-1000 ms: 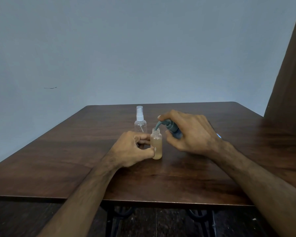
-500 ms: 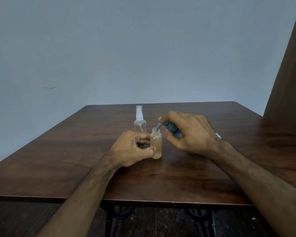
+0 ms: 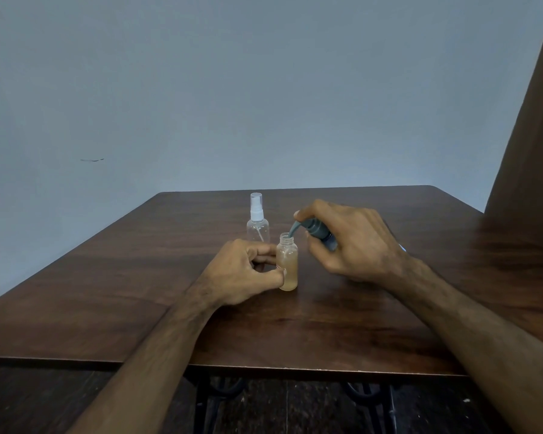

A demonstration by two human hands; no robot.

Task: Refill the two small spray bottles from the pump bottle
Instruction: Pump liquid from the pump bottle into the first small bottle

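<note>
Hands mid-table, w/ open bottle, pump bottle.

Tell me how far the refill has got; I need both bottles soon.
Done: the open small bottle looks nearly full of amber liquid. In hand: the left hand steadies it while the right hand holds the pump bottle, spout at its mouth. Left: the capped spray bottle behind looks empty.

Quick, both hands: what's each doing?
Left hand: grip steadies the uncapped small bottle.
Right hand: grip holds the pump bottle, spout at that bottle's mouth.
</note>
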